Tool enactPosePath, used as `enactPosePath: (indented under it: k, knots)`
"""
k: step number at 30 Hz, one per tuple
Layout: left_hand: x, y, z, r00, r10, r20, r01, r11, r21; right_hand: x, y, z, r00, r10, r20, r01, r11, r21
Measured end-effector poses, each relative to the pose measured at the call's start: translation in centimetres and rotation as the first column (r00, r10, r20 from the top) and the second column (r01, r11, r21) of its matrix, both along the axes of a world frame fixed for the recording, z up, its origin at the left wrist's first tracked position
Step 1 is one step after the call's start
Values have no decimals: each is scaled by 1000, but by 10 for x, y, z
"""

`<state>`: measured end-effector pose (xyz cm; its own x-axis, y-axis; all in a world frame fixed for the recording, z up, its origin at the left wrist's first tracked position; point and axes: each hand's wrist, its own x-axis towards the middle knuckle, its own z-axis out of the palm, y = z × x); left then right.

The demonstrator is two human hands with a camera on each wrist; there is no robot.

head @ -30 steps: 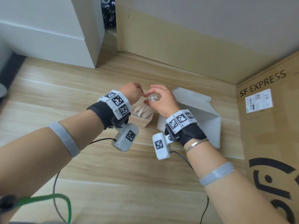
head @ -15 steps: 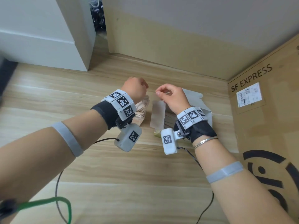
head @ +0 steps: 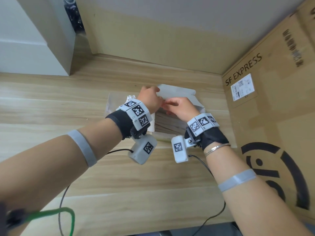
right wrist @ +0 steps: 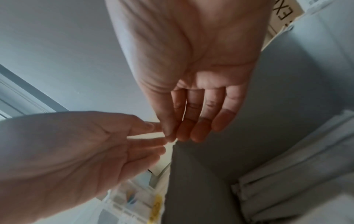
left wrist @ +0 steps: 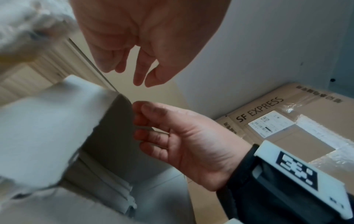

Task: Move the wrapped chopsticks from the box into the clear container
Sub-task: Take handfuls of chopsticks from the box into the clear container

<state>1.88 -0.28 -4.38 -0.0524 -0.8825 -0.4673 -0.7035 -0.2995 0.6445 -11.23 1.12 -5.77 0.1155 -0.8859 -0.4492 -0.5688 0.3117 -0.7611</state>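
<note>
Item: white box [head: 177, 92], lid flap raised, on a wooden floor [head: 119, 184]; wrapped chopsticks [head: 167, 122] are seen stacked inside it, none lifted yet. The left hand [head: 150, 101] is held over the box's left edge, fingers loosely extended, nothing gripped. The right hand [head: 180, 109] is placed above the stack, fingers relaxed, thumb near fingertips, nothing visibly held. The clear container [head: 117, 103] is partly seen just left of the box, behind the left wrist. Handling advice: a small bundle is best pinched from the top of the stack and kept level. Markings: "SF EXPRESS" is printed on the cardboard carton [head: 272, 99]; its shipping label [head: 242, 86] is too small to read.
</note>
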Motion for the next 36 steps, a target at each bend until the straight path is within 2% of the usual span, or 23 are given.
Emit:
enactPosePath:
  k: [6,13,19,26,31,36]
  knots:
    - [-18,4,-13,994,-25,109,4,982,189,-18,5,-6,994,70,-80,-70,998,5]
    - [-20,7,-26,998,65,26,-70,958,280,-25,9,-16,987,91,-133,-82,994,76]
    - [-18,7,-18,996,70,-48,-61,983,172,-26,11,-22,969,66,-236,-31,988,151]
    - [-21,13,-11,987,106,-123,-102,994,42,-14,15,-25,934,-16,-356,39,998,56]
    - [-19,17,-8,980,122,-156,-117,992,39,-2,12,-36,883,90,-460,-23,988,151]
    - [-18,21,-3,985,87,-152,-84,996,25,4,13,-45,731,267,-627,-185,963,195]
